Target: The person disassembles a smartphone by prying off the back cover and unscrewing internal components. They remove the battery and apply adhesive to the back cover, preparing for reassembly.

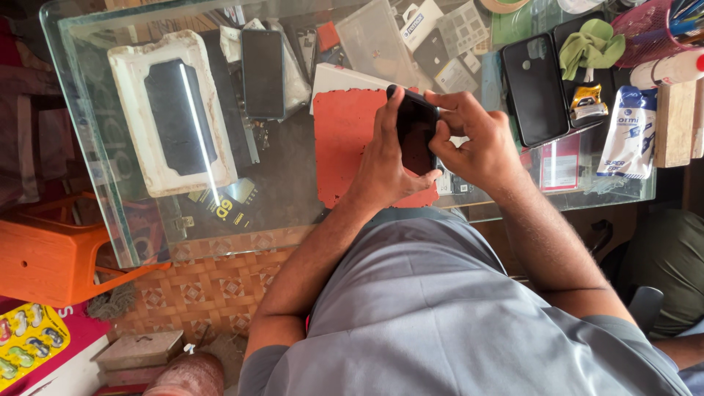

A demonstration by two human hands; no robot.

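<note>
Both of my hands hold a black smartphone (pixel 415 130) over a red mat (pixel 345 139) on a glass table (pixel 88 110). My left hand (pixel 383 165) wraps the phone's left side, with the thumb at its lower edge. My right hand (pixel 478 141) grips its right side, and those fingertips press on the top right corner. The phone's dark glossy face points up at me.
A white foam tray (pixel 139 81) with a black panel lies at the table's left. A dark phone (pixel 262 72) sits beside it. At the right are a black phone cover (pixel 534 89), a green cloth (pixel 591 45), a white pouch (pixel 629 132) and a pink basket (pixel 653 33). An orange stool (pixel 51 257) stands on the floor.
</note>
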